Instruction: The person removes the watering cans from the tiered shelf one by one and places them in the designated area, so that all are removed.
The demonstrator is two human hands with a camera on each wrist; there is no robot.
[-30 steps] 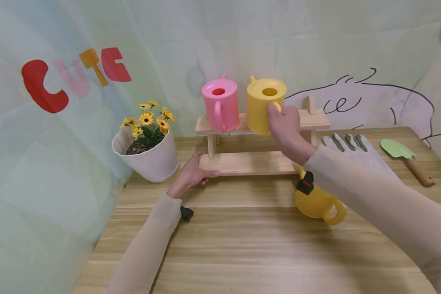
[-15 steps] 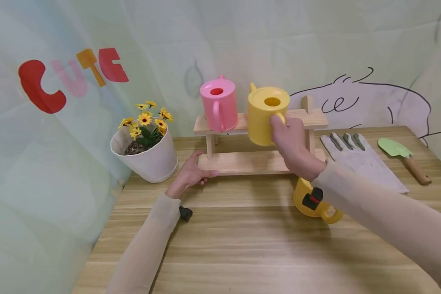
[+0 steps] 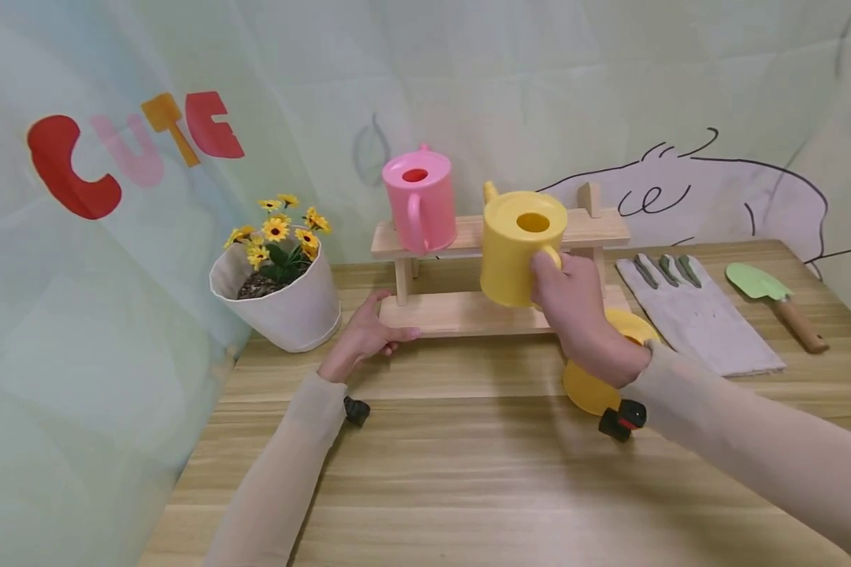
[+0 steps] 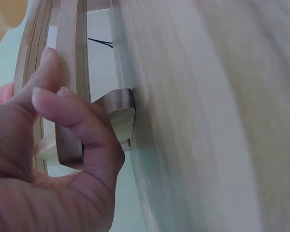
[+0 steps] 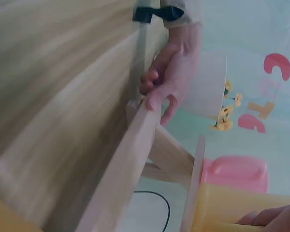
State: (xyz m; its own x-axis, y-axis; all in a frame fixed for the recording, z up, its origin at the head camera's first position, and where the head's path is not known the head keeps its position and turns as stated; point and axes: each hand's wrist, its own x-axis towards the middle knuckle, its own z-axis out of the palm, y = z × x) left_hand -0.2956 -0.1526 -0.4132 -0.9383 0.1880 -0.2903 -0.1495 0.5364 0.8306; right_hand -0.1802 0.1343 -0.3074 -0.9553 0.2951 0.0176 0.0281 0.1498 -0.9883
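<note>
The white pot (image 3: pixel 291 315) is first on the left, with yellow flowers (image 3: pixel 276 230) in it. Next is the left hand (image 3: pixel 369 331). Its fingers are bent round the left end of the shelf's low board, with the thumb along the front edge.

The shelf (image 3: pixel 461 313) has 2 boards, and its long way runs left to right. It looks like hard, stiff wood, so it should not bend, and it is likely not too heavy. The board's end seems a good place to hold it. On the top board, near the left end, the pink can (image 3: pixel 432 209) stands upright, handle to the front and spout to the back.

Then comes the yellow can (image 3: pixel 514 264), held up in front of the top board. I cannot tell if it touches the wood. It is close to upright, so the line down its body goes up and down. Its spout (image 3: pixel 492 192) points back and a bit left, and its handle (image 3: pixel 552 256) points front and a bit right. It looks like plastic: light, stiff, smooth, maybe slippery, and not easy to break. The handle looks best to grab, and the right hand (image 3: pixel 581 307) grips it.

Past that, the gold can (image 3: pixel 589 390) sits on the table (image 3: pixel 425 480), partly hidden by the right arm. I cannot tell which way it points. Last are the flat glove (image 3: pixel 709 319) and the trowel (image 3: pixel 776 299).
</note>
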